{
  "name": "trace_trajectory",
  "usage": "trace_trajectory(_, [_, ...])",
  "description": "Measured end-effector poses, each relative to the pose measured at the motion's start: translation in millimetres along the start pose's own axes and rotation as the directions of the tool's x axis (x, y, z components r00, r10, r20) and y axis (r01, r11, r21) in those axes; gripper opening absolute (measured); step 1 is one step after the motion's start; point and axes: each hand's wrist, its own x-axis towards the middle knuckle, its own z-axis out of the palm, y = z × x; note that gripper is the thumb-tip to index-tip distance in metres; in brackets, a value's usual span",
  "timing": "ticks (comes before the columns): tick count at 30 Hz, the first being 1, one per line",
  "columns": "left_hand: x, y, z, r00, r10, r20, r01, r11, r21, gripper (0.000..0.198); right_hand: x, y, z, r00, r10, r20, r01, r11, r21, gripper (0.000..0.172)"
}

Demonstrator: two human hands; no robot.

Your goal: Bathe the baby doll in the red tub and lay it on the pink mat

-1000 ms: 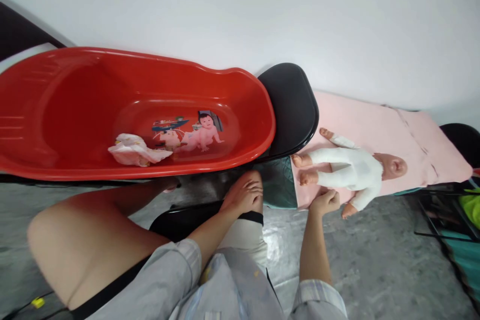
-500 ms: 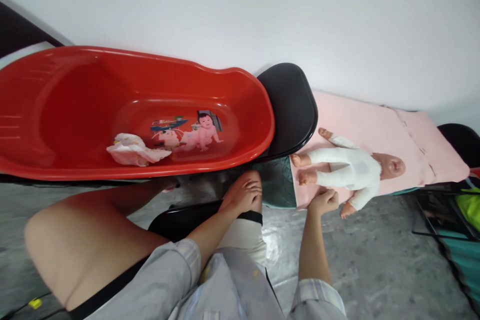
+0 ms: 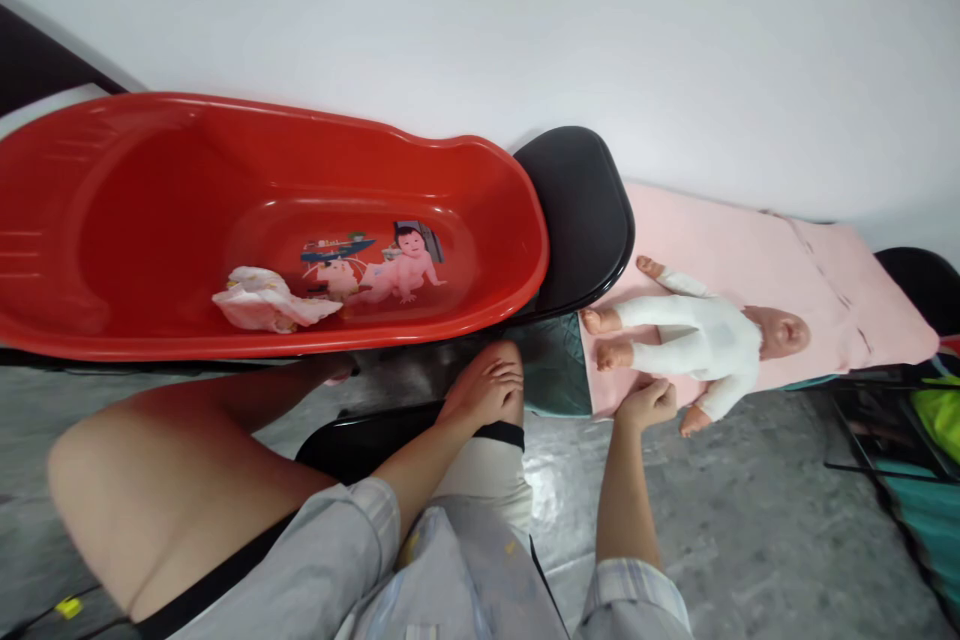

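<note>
A baby doll (image 3: 701, 338) in a white suit lies on its back on a pink mat (image 3: 742, 250), head to the right. My right hand (image 3: 649, 403) sits at the mat's near edge, just below the doll's legs, with its fingers curled on that edge. My left hand (image 3: 487, 385) rests on my raised knee, fingers draped over it and holding nothing. A red baby bathtub (image 3: 480, 180) stands to the left and holds a crumpled white cloth (image 3: 262, 300).
A black chair seat (image 3: 581, 210) sits between the tub and the mat. A teal cloth (image 3: 555, 370) lies under the mat's left end. Grey floor spreads below the mat. Black frames and green and teal items crowd the right edge.
</note>
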Motion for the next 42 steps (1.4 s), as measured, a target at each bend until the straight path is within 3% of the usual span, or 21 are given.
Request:
trace_trajectory(5, [0,1,-1.0,1.000,-0.022,0.020,0.022,1.000,0.004,0.028,0,-1,-1,0.997,-0.050,0.058,0.049,0.999,0.009,0.041])
trace_trajectory(8, [0,1,-0.3,1.000,-0.016,0.010,0.016,1.000,-0.005,0.027,0,-2,-1,0.998,0.030,0.064,-0.029,0.999,-0.024,0.042])
trace_trajectory(12, [0,0,-0.1,1.000,-0.009,0.004,0.009,1.000,-0.007,0.028,-1,-3,0,0.986,0.164,-0.040,-0.168,0.978,-0.124,0.036])
trace_trajectory(15, [1,0,-0.2,1.000,-0.009,0.004,0.009,1.000,-0.001,0.029,-1,-2,0,0.979,0.193,-0.072,-0.201,0.970,-0.134,0.035])
trace_trajectory(28, [0,-1,0.2,1.000,0.019,0.007,-0.019,1.000,0.018,0.028,2,20,-3,0.999,-0.023,-0.042,0.023,1.000,0.003,0.035])
trace_trajectory(32, [0,-3,1.5,1.000,0.015,0.013,-0.015,1.000,-0.002,0.027,1,15,-2,0.999,-0.028,-0.046,0.027,1.000,-0.016,0.034])
trace_trajectory(37, [0,-5,3.7,1.000,0.004,0.024,-0.003,1.000,-0.014,0.028,0,4,-2,0.990,-0.134,0.047,0.129,0.988,0.089,0.033])
trace_trajectory(42, [-1,-4,2.6,1.000,0.001,0.025,-0.001,1.000,-0.023,0.030,-1,1,-3,0.995,-0.090,0.047,0.087,0.995,0.052,0.036])
